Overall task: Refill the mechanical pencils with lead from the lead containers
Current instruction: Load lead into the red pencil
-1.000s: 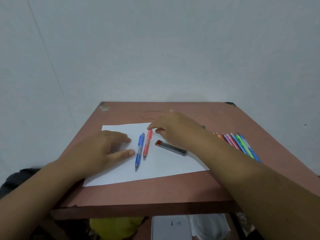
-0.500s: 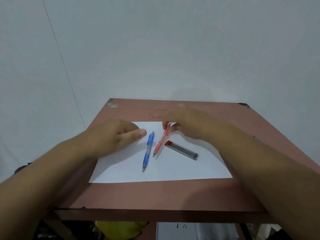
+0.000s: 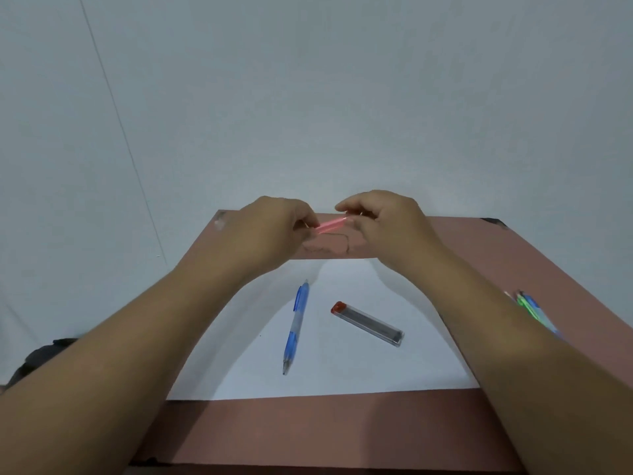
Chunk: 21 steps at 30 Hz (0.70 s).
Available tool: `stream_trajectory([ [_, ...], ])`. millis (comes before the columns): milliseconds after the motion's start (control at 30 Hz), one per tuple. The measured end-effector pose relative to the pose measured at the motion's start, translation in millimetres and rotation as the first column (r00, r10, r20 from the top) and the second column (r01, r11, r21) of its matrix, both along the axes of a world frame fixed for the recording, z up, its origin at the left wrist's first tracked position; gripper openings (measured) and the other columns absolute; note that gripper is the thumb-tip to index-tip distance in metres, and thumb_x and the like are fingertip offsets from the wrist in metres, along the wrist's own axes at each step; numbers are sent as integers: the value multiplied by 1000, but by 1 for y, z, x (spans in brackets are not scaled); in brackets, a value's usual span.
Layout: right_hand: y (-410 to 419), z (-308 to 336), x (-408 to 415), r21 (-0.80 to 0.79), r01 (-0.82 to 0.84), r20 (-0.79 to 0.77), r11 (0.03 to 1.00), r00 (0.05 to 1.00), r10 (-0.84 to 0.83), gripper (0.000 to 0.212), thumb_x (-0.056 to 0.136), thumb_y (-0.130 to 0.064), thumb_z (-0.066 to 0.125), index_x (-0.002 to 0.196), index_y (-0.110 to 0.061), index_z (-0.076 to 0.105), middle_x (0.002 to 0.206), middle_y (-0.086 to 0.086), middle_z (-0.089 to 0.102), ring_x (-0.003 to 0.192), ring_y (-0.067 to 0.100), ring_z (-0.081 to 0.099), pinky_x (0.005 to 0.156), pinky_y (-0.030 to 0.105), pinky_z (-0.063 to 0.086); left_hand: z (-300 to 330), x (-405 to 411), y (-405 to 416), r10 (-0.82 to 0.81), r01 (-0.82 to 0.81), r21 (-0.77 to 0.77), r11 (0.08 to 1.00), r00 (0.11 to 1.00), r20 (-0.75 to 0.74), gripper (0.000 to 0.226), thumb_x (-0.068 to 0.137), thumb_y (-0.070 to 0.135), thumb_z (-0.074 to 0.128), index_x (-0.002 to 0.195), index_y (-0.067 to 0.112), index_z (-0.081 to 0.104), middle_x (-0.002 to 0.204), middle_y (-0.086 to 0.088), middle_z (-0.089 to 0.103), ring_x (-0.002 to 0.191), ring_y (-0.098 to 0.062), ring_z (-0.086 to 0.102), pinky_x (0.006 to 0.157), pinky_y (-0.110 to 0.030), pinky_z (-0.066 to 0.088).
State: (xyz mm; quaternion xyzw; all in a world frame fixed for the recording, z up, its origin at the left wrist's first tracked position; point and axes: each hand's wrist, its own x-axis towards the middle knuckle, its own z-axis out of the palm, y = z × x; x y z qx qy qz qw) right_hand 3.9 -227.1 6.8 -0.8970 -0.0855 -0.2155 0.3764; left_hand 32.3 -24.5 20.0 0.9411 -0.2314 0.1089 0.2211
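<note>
- We hold the pink pencil [image 3: 330, 225] up over the far side of the counter [image 3: 342, 433], one end pinched in the left hand [image 3: 270, 231], the other in the right hand [image 3: 383, 224]; each grip is closed on it.
- The step, as we judge it, is pulling off the cap. Pull straight along the barrel with small twists, since bending could snap it.
- Keep the cap in our fingers (a small part rolls away easily).
- The lead case [image 3: 368, 324] lies shut on the paper [image 3: 342, 371], beside the blue pencil [image 3: 295, 325], within easy reach.
- Other coloured pencils [image 3: 531, 308] wait at the right edge.
</note>
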Motion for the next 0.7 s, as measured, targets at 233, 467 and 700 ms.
stream_trajectory([
  [233,9,-16,0,328,69,-2,942,997,-72,23,86,-14,79,78,-35,75,79,-16,73,72,-3,65,65,10,48,-19,6,4,-34,38,-74,997,998,62,24,99,14,52,106,28,71,91,14,64,77,-4,52,65,0,32],
  [467,-7,-17,-3,106,131,-11,986,991,-130,20,88,-13,74,86,-33,73,85,-17,71,78,-4,66,68,7,50,-35,22,21,-77,81,-166,983,997,30,25,96,11,57,96,30,73,81,11,66,79,-2,55,61,-8,36],
  [700,-8,-12,-8,-287,30,-243,958,965,-103,16,93,-18,68,94,-30,79,90,-17,68,76,-1,59,63,1,38,-38,27,22,-95,90,-231,969,995,-14,22,96,11,61,96,28,74,86,8,69,81,-6,56,64,-8,39],
])
